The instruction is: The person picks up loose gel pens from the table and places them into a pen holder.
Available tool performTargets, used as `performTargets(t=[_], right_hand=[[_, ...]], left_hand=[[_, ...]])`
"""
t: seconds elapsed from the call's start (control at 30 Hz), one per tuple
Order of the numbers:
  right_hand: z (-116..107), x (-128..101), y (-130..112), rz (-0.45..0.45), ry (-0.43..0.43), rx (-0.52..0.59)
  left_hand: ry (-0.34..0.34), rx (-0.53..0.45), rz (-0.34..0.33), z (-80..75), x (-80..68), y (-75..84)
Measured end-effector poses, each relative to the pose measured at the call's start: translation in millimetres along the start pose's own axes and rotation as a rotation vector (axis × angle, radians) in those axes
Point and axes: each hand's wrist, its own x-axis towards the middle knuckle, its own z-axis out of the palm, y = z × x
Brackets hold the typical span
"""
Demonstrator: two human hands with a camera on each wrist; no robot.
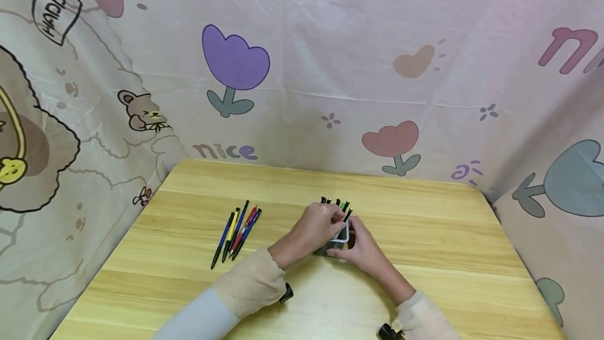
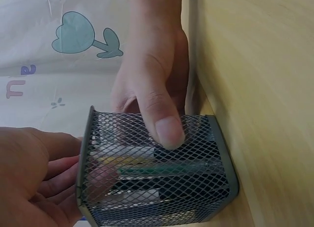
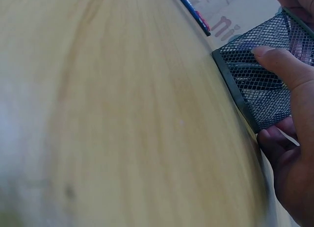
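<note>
A grey mesh pen holder (image 1: 341, 238) sits in the middle of the wooden table (image 1: 434, 235), with several pens (image 1: 336, 203) sticking out of it on the far side. My right hand (image 1: 357, 245) grips the holder from the right, thumb (image 2: 164, 124) pressed on one mesh wall (image 2: 196, 197) and fingers (image 3: 274, 138) on the other side. My left hand (image 1: 330, 220) is at the holder's mouth, its fingers (image 2: 64, 175) curled in around a pen there. Through the mesh a green pen (image 2: 167, 169) shows. The right wrist view has the holder (image 3: 255, 85) under the thumb (image 3: 282, 70).
Several loose pens (image 1: 238, 231), blue, yellow, red and black, lie side by side left of the holder, their tips seen in the right wrist view (image 3: 194, 9). A printed cloth (image 1: 302, 67) walls the table on the back and both sides.
</note>
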Motion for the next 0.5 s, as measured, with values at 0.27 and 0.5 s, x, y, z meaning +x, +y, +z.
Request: performTargets(t=[0.27,0.5], right_hand=[[0.4,-0.2,2.7,0.010,-0.006,0.029],[-0.2,-0.3,1.0,0.028,0.009,0.010]], left_hand=[[0.046,-0.030,0.001,-14.7,-2.8,-0.9],[0.072,-0.007,0.010,-31.4,-9.0,-8.6]])
